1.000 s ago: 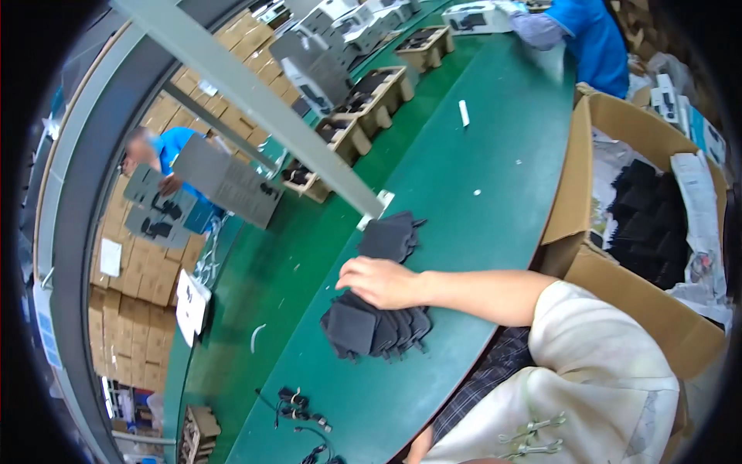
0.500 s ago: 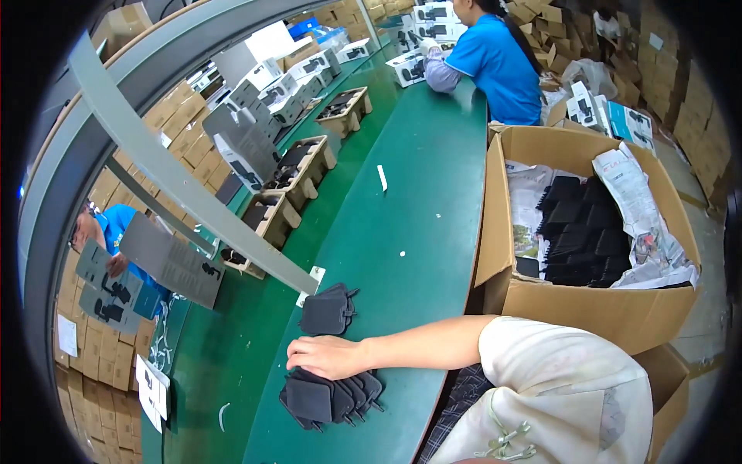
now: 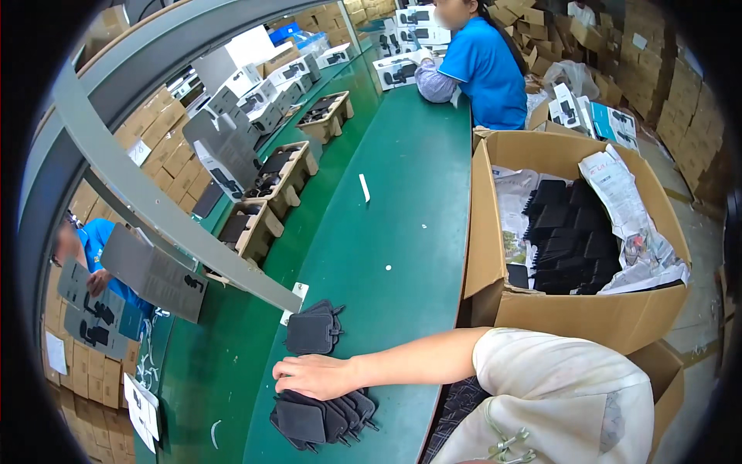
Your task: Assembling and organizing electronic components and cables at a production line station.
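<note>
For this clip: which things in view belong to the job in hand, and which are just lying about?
Job in hand:
- lower pile of black plates, under the right hand
- upper pile of black plates, beside it
- carton of similar black pieces, probably

Just lying about, it seems:
- white strip and white speck on the green table
- curved strip at lower left

On the tabletop (image 3: pixel 417 185), one white strip (image 3: pixel 364 188); to the left, a grey post (image 3: pixel 166 210) and tan trays (image 3: pixel 304 175).

Cream top (image 3: pixel 572 402), wide sleeve (image 3: pixel 525 354). Grey patch (image 3: pixel 610 425), four o'clock. Green knotted ties (image 3: pixel 506 445), five o'clock. Dark checked pants (image 3: pixel 460 404). Bare right hand (image 3: pixel 315 377).
</note>
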Demonstrator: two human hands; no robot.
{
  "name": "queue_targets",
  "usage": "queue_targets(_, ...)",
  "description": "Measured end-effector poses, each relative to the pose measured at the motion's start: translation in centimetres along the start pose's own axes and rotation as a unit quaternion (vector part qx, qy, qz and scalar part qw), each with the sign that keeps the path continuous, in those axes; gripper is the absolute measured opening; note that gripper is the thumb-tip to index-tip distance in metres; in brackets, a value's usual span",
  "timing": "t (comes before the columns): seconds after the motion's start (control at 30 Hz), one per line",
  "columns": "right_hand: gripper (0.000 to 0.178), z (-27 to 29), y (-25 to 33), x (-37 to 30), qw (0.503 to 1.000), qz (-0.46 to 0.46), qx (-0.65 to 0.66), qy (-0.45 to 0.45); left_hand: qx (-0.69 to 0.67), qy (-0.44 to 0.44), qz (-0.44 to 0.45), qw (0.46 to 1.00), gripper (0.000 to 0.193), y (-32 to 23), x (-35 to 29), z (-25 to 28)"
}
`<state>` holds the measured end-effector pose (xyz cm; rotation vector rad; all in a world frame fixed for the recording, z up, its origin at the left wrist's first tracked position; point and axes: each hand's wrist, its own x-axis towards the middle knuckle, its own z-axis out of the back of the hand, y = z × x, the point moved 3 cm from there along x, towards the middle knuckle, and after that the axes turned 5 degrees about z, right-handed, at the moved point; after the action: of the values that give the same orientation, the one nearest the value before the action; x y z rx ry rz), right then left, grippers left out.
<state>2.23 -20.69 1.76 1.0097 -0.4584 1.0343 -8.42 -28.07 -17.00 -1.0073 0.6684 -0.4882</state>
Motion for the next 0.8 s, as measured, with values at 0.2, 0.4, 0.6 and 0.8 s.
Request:
queue_targets(0.2, 0.016, 0.2, -0.5, -0.1, 1.000, 0.000, -0.002, -0.019, 0.011, 0.017, -0.001, 1.000, 0.034, -1.7, 1.5, -0.7)
queue_targets(0.4, 0.015, -0.1, 0.2, 0.0, 0.999, 0.014, -0.005, -0.038, 0.017, 0.028, 0.001, 0.999, 0.034, -3.2, 2.7, -1.5)
queue_targets(0.6, 0.013, 0.1, 1.2, 0.3, 0.999, 0.029, -0.007, -0.027, 0.012, 0.034, -0.003, 0.999, 0.033, -5.2, 3.8, -3.1)
queue_targets(0.8, 0.011, 0.0, 1.3, 0.3, 0.999, 0.038, -0.006, -0.021, 0.029, 0.034, -0.011, 0.999, 0.033, -6.5, 4.7, -2.6)
